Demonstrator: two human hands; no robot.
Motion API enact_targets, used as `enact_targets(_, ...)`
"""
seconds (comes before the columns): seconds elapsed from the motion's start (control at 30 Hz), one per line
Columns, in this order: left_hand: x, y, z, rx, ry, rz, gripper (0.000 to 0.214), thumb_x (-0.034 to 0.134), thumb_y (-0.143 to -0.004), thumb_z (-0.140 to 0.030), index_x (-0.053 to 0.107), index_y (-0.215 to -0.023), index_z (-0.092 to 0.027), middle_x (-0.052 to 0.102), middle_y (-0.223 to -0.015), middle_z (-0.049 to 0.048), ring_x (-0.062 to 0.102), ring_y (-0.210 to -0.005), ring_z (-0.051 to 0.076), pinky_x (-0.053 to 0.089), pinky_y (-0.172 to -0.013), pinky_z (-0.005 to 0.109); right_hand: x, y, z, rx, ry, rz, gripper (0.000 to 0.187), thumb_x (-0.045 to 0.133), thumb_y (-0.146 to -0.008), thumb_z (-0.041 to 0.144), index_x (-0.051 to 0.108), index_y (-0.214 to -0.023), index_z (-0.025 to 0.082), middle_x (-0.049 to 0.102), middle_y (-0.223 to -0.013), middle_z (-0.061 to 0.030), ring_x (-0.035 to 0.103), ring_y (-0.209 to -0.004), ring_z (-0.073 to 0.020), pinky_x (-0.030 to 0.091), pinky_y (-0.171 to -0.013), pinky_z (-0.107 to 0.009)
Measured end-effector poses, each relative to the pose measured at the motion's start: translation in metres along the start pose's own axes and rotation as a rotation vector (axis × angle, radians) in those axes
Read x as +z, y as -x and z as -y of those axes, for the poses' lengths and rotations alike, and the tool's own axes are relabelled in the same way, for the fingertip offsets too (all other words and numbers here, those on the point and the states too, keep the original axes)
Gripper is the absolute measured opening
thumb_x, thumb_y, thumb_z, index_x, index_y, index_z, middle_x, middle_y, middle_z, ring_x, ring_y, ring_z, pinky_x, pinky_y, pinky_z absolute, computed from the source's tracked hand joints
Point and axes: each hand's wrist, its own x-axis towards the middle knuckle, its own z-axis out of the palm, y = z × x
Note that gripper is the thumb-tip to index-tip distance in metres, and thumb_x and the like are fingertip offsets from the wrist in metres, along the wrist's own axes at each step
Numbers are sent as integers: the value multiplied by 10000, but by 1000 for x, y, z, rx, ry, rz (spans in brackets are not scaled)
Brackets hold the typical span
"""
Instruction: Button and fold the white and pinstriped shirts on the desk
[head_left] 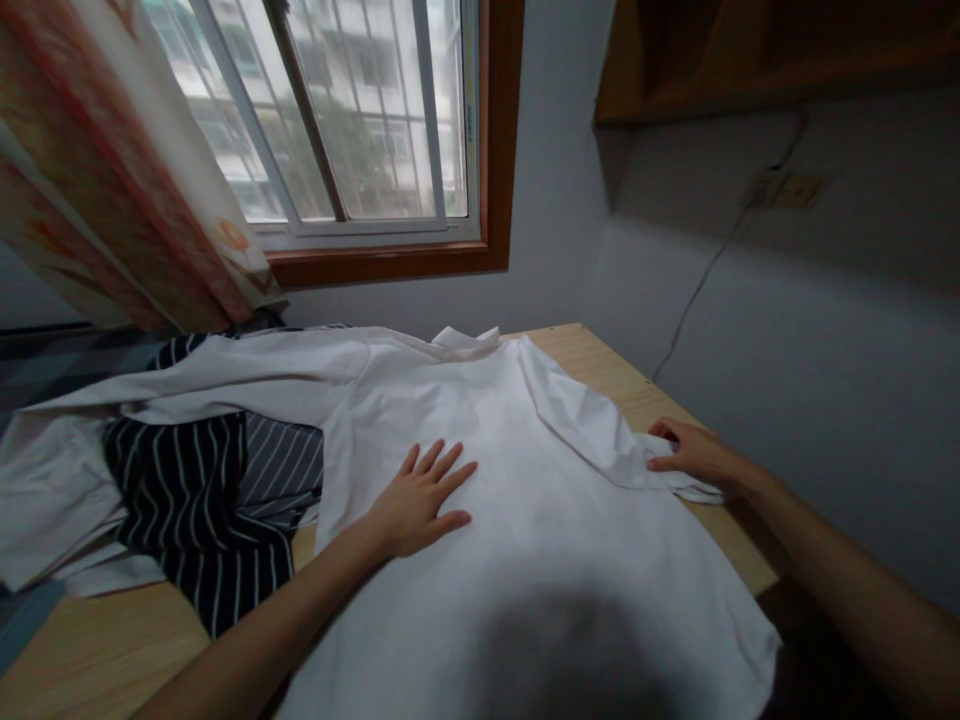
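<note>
While the left hand (424, 497) lies flat on the cloth, palm down with fingers and thumb spread, the right hand (694, 455) appears to pinch the folded end of a sleeve (592, 415) between thumb and fingers. Both belong to a white shirt (465, 420) laid out over the pale wooden worktop (592, 365), its collar (465, 342) at the far edge toward the window (360, 120) and its body reaching back to the person. The sleeve on the right is doubled over onto the shirt, with its end just beyond the body's side edge. The other sleeve (247, 370) runs out to the left, partly over a black striped cloth (210, 500); where it ends among the crumpled pale fabric (52, 500) there, I cannot tell.

By its look the shirt is light, thin and soft, with nothing fragile about it. It should crease easily and slide if tugged from one side, so a flat palm on the body makes a sensible anchor. Sleeve ends and seams look like the best holds: a thumb-and-finger pinch suffices, taking the layers together. The collar seems a little stiffer and should keep its shape better than the limp body.
</note>
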Motion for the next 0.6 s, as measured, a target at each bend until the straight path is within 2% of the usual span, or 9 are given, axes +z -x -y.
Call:
enact_targets(0.13, -4, 2, -2, -12, 35, 8, 702, 360, -890, -671, 276, -1497, -328, 207, -1582, 98, 140, -1452, 367, 112, -1128, 608, -19, -1, 4, 113, -73, 98, 350, 700, -655, 500, 707, -773, 171, 699, -735, -55, 631, -699, -225, 447, -628, -293)
enact_targets(0.2, -14, -4, -6, -47, 85, 18, 687, 426, -871, -652, 369, -1463, -308, 292, -1552, 112, 201, -1430, 392, 130, -1114, 627, -42, -2, -1, 227, -167, -4, 345, 651, -705, 492, 696, -717, 150, 664, -648, -64, 598, -607, -204, 420, -555, -285)
enact_targets(0.27, -30, -21, -13, -96, 201, 8, 667, 511, -834, -623, 498, -1384, -244, 441, -1460, 150, 312, -1377, 411, 175, -1102, 622, -72, -1, -3, 345, -239, -264, 356, 603, -747, 488, 677, -695, 144, 644, -629, -84, 574, -578, -200, 411, -530, -296)
enact_targets(0.33, -49, -48, -24, -146, 458, -45, 660, 567, -797, -613, 576, -1296, -181, 535, -1361, 179, 406, -1315, 397, 240, -1097, 572, -103, 6, 6, 356, -241, -596, 334, 595, -750, 479, 659, -697, 156, 660, -696, -108, 586, -633, -213, 436, -572, -316)
enact_targets(0.4, -65, -81, -40, -190, 904, -108, 683, 544, -792, -652, 574, -1272, -168, 532, -1361, 178, 460, -1277, 355, 314, -1079, 502, -124, 19, 33, 203, -175, -879, 277, 601, -737, 450, 644, -705, 178, 681, -819, -118, 611, -747, -229, 469, -680, -341)
enact_targets(0.43, -71, -96, -50, -204, 1178, -93, 708, 496, -801, -691, 557, -1274, -167, 531, -1360, 178, 502, -1238, 337, 366, -1044, 483, -127, 30, 53, 75, -130, -932, 257, 583, -749, 439, 637, -705, 192, 683, -862, -111, 616, -792, -233, 477, -735, -357)
enact_targets(0.5, -76, -121, -71, -185, 1666, 41, 778, 404, -805, -759, 501, -1296, -163, 539, -1337, 185, 586, -1129, 314, 459, -939, 479, -119, 56, 100, -102, -37, -854, 294, 530, -801, 458, 590, -631, 226, 631, -698, -70, 592, -698, -231, 487, -748, -404)
enact_targets(0.57, -70, -134, -90, -139, 1979, 226, 815, 374, -799, -786, 465, -1298, -149, 580, -1266, 192, 646, -1007, 299, 507, -844, 481, -93, 85, 147, -312, -9, -578, 347, 487, -865, 455, 552, -593, 249, 557, -567, -26, 570, -625, -215, 476, -847, -457)
enact_targets(0.6, -65, -135, -97, -115, 2076, 288, 805, 384, -804, -778, 469, -1286, -139, 607, -1219, 189, 661, -965, 290, 515, -827, 474, -78, 99, 166, -429, -42, -416, 292, 501, -873, 438, 591, -661, 258, 597, -612, -24, 593, -666, -217, 455, -911, -471)
